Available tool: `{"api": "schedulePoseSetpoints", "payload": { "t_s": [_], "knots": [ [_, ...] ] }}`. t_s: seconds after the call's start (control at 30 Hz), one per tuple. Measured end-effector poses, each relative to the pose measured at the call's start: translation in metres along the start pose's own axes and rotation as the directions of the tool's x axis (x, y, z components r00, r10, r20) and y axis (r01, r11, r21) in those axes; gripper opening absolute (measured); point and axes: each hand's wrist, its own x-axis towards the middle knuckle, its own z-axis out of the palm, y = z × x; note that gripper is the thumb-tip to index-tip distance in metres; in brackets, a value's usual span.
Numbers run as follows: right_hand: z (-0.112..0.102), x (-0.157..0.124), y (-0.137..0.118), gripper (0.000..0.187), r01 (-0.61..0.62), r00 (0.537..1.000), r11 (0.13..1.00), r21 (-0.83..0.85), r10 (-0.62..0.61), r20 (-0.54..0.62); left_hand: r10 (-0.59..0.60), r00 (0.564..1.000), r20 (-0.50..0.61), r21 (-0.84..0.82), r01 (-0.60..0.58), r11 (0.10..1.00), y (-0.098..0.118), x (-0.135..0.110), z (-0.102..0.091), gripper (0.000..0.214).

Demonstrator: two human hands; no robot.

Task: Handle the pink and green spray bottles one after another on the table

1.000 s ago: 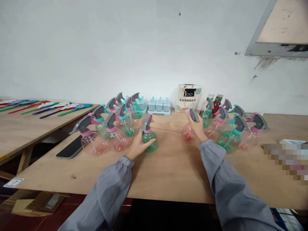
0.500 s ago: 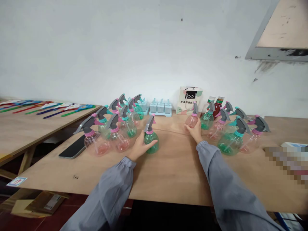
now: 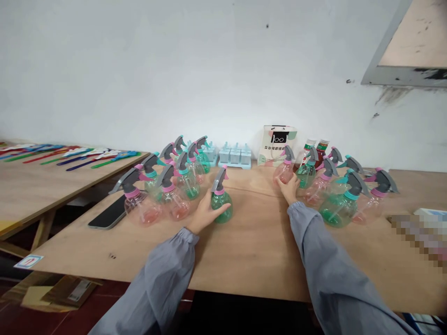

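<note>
At the table [image 3: 244, 251], holding two.
Grips one green bottle [image 3: 220, 200] in left hand [image 3: 205, 214], near centre; one pink bottle [image 3: 283, 170] in right hand [image 3: 289, 189], before paper bag [image 3: 271, 148]; flanked by eight spray bottles [image 3: 177, 204] left, six more [image 3: 335, 211] right.

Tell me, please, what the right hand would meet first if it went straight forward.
Beyond the pink bottle it holds, the right hand would probably meet the paper bag; the depth is unclear.

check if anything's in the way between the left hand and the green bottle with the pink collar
Nothing visible is: the left hand is on the green bottle, thumb across its front. The nearest pink bottle stands off to the left.
</note>
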Motion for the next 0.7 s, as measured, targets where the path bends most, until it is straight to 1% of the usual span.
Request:
{"api": "schedulePoseSetpoints", "payload": {
  "t_s": [0.17, 0.27, 0.33, 0.37, 0.4, 0.43, 0.47, 0.5, 0.53, 0.57, 0.6, 0.63, 0.67, 0.7],
  "knots": [
    [-0.002, -0.004, -0.006, 0.091, -0.016, 0.998, 0.999, -0.038, 0.013, -0.066, 0.009, 1.000, 0.000, 0.010, -0.009, 1.000, -0.002, 0.000, 0.000, 0.057],
    [-0.007, -0.013, -0.014, 0.095, -0.052, 0.990, 0.999, -0.010, 0.050, -0.128, -0.005, 1.000, -0.002, 0.014, 0.005, 1.000, -0.002, -0.001, 0.001, 0.055],
    [-0.011, -0.026, -0.024, 0.093, -0.050, 0.981, 0.998, 0.039, 0.057, -0.185, -0.012, 1.000, -0.002, 0.009, 0.012, 1.000, -0.003, -0.001, 0.002, 0.057],
    [-0.013, -0.034, -0.032, 0.088, -0.018, 0.980, 0.997, 0.074, 0.032, -0.197, -0.011, 1.000, -0.004, 0.001, 0.011, 1.000, -0.004, -0.002, 0.004, 0.061],
    [-0.016, -0.043, -0.042, 0.080, 0.044, 0.983, 0.992, 0.119, -0.021, -0.184, -0.006, 1.000, -0.007, -0.012, 0.006, 1.000, -0.005, -0.002, 0.005, 0.064],
    [-0.018, -0.052, -0.053, 0.071, 0.124, 0.985, 0.976, 0.177, -0.100, -0.139, 0.002, 1.000, -0.009, -0.029, -0.002, 1.000, -0.006, -0.003, 0.007, 0.066],
    [-0.021, -0.063, -0.067, 0.063, 0.206, 0.979, 0.947, 0.248, -0.196, -0.064, 0.010, 1.000, -0.011, -0.048, -0.010, 0.999, -0.007, -0.003, 0.009, 0.066],
    [-0.024, -0.073, -0.081, 0.056, 0.272, 0.953, 0.904, 0.331, -0.300, 0.037, 0.018, 1.000, -0.013, -0.066, -0.018, 0.998, -0.008, -0.004, 0.011, 0.064],
    [-0.026, -0.084, -0.096, 0.051, 0.307, 0.907, 0.857, 0.414, -0.395, 0.147, 0.027, 1.000, -0.008, -0.076, -0.028, 0.997, -0.009, -0.005, 0.014, 0.061],
    [-0.029, -0.095, -0.111, 0.050, 0.316, 0.840, 0.812, 0.490, -0.480, 0.253, 0.039, 0.999, 0.001, -0.074, -0.039, 0.997, -0.010, -0.007, 0.017, 0.057],
    [-0.031, -0.106, -0.125, 0.055, 0.315, 0.764, 0.770, 0.555, -0.553, 0.334, 0.056, 0.998, 0.013, -0.056, -0.055, 0.997, -0.010, -0.009, 0.021, 0.056],
    [-0.033, -0.117, -0.138, 0.064, 0.305, 0.693, 0.735, 0.605, -0.607, 0.388, 0.077, 0.997, 0.026, -0.022, -0.076, 0.997, -0.010, -0.011, 0.025, 0.056],
    [-0.035, -0.127, -0.148, 0.076, 0.286, 0.637, 0.712, 0.642, -0.641, 0.427, 0.099, 0.994, 0.041, 0.024, -0.100, 0.995, -0.009, -0.013, 0.029, 0.058],
    [-0.036, -0.135, -0.157, 0.084, 0.254, 0.603, 0.702, 0.666, -0.653, 0.458, 0.121, 0.991, 0.060, 0.078, -0.125, 0.989, -0.008, -0.016, 0.034, 0.060]
  ]
}}
